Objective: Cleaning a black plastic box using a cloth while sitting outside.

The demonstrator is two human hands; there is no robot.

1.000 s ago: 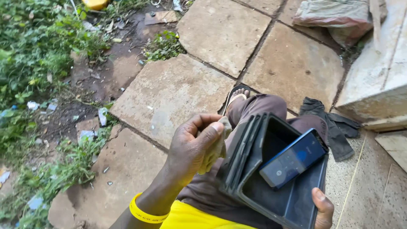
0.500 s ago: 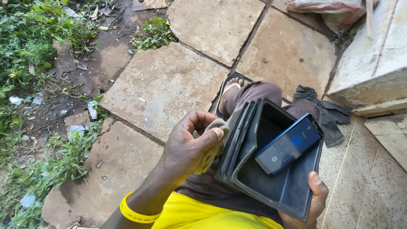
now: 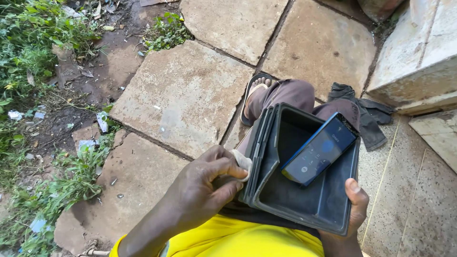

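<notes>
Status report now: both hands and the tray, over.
Left hand pinching pale cloth against edge of dark tray. Right hand gripping tray's near corner. Phone lying inside tray, screen lit.

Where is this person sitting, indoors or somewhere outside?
Outdoors, probably a yard beside a building: rough stone paving slabs, weeds and littered dirt on the left, and a concrete step on the right.

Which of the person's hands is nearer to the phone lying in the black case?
Right. The right hand grips the black case edge just below the phone; the left hand presses a cloth farther away.
</notes>
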